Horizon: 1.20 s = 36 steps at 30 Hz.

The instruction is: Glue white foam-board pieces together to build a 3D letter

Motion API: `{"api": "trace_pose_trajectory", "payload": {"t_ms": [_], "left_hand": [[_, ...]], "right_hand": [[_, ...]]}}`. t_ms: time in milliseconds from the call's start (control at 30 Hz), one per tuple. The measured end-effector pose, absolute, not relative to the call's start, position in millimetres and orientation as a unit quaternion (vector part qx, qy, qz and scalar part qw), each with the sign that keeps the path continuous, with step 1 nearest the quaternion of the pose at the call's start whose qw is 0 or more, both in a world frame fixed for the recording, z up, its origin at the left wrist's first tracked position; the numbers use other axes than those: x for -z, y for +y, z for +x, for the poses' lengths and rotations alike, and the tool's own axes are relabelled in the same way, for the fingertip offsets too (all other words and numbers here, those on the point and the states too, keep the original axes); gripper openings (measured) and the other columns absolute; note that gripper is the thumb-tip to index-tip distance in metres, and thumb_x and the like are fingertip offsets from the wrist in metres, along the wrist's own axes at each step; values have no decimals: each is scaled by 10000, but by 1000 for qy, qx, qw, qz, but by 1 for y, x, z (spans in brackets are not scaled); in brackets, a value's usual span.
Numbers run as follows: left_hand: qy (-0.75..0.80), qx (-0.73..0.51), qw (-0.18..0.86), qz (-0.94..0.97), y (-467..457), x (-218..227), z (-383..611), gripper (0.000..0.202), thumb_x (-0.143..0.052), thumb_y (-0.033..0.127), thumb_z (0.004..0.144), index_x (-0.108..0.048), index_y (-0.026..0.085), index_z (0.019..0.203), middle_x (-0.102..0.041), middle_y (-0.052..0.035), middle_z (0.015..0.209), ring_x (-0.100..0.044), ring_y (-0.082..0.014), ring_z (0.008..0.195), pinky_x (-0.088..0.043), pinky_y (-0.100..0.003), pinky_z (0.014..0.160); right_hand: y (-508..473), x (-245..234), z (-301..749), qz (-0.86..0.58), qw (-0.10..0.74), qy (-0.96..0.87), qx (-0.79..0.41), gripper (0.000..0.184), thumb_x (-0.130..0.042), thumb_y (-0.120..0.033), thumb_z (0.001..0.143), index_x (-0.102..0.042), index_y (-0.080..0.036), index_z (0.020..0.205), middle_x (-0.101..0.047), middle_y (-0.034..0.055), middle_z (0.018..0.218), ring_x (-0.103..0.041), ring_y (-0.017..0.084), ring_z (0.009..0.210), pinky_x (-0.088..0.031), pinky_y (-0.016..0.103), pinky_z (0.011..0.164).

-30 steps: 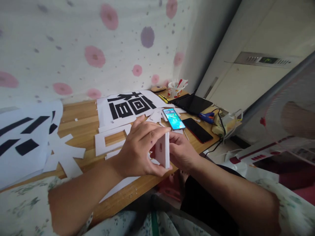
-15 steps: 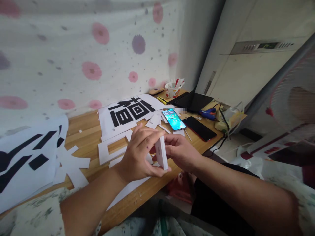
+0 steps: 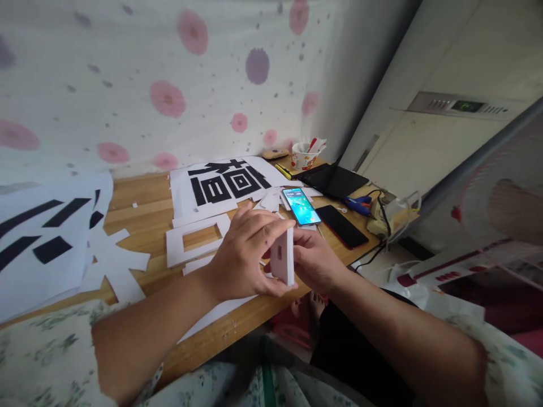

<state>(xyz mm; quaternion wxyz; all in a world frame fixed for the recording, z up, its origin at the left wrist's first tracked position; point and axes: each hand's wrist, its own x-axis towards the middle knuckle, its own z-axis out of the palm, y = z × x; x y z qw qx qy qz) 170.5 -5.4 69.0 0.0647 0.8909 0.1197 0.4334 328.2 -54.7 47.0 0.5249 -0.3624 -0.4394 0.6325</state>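
Note:
A small, thick white board piece (image 3: 283, 257) with a little rectangular slot stands on edge above the table's near side. My left hand (image 3: 250, 254) grips it by its top and bottom edges, thumb below and fingers above. On the piece's right face, my right hand (image 3: 311, 257) is closed with its thumb and fingers against it; some fingertips are hidden behind the piece. A white board frame (image 3: 175, 246) with a rectangular opening lies left of my hands. Behind them is a paper sheet (image 3: 180, 200) printed with a large black character.
A lit phone (image 3: 301, 207) and a dark phone (image 3: 343, 226) lie beyond my right hand. Farther back are a black laptop (image 3: 335, 180), blue-handled scissors (image 3: 358, 204) and a paper cup (image 3: 303, 158). White cut-outs (image 3: 114, 260) and printed sheets (image 3: 38, 265) cover the left. A fan (image 3: 500, 209) stands right.
The view has shifted slightly. The board piece has turned a little, so more of its slotted face shows. Both hands keep their hold on it.

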Motion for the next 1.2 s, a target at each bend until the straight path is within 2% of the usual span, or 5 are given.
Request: {"api": "trace_pose_trajectory", "payload": {"t_ms": [367, 733, 833, 933, 1200], "left_hand": [[125, -422, 63, 896, -3, -68, 170, 693, -729, 334, 595, -491, 167, 1224, -574, -121, 1134, -501, -299, 1083, -358, -490, 971], [167, -332, 196, 907, 1, -62, 169, 956, -778, 485, 579, -323, 252, 1386, -647, -38, 963, -591, -186, 765, -501, -327, 689], [158, -320, 256, 899, 0, -65, 169, 788, -640, 515, 737, -330, 207, 1392, -655, -16, 823, -601, -163, 673, -498, -290, 619], [181, -329, 278, 884, -2, -67, 170, 489, -440, 369, 905, -398, 183, 1355, -655, -5, 733, -612, -146, 628, -497, -276, 604], [250, -378, 301, 839, 0, -56, 176, 361, -556, 205, 824, -552, 212, 1185, -692, -22, 849, -659, -155, 743, -536, -321, 704]], "right_hand": [[-49, -46, 328, -374, 536, -436, -619, 98, -688, -194, 694, -685, -154, 783, -701, 17, 683, -667, 147, 563, -555, 262, 538], [-45, -42, 336, -375, 537, -474, -588, 142, -687, -253, 717, -670, -150, 814, -686, 21, 722, -637, 125, 612, -528, 243, 578], [-45, -45, 336, -404, 545, -479, -557, 141, -675, -241, 704, -669, -160, 819, -677, 6, 693, -616, 108, 595, -503, 218, 570], [-46, -51, 335, -451, 544, -486, -515, 140, -663, -244, 679, -671, -165, 794, -657, -9, 643, -604, 101, 563, -484, 205, 544], [-43, -47, 337, -534, 503, -559, -387, 158, -608, -223, 678, -668, -174, 815, -678, 35, 742, -628, 161, 663, -502, 277, 610]]}}
